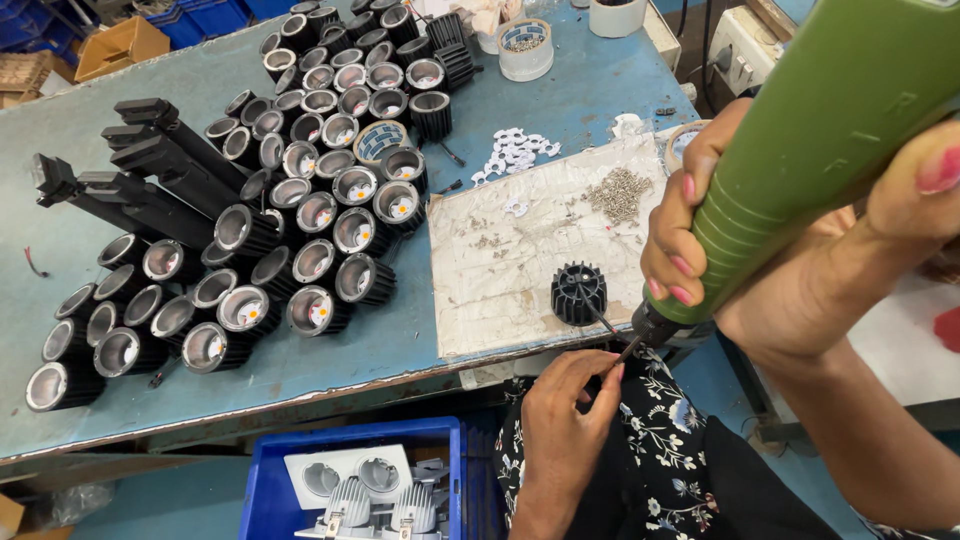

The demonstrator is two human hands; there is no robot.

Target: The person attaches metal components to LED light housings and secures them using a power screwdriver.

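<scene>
Fingers (672,262) of the right hand (790,250) wrap tightly around a green electric screwdriver (800,150), its dark tip (650,325) angled down toward the table's near edge. Below it, the left hand (565,410) pinches the thin bit (628,348) between thumb and fingertips, perhaps with a screw there, though that is too small to tell. Just beside the tip, a black finned housing (578,292) stands on a worn beige mat (520,260), with a heap of small screws (618,193) further back. Many black lamp housings (300,200) crowd the blue table (150,80) to the left. A blue crate (260,490) of grey fittings sits below.
</scene>
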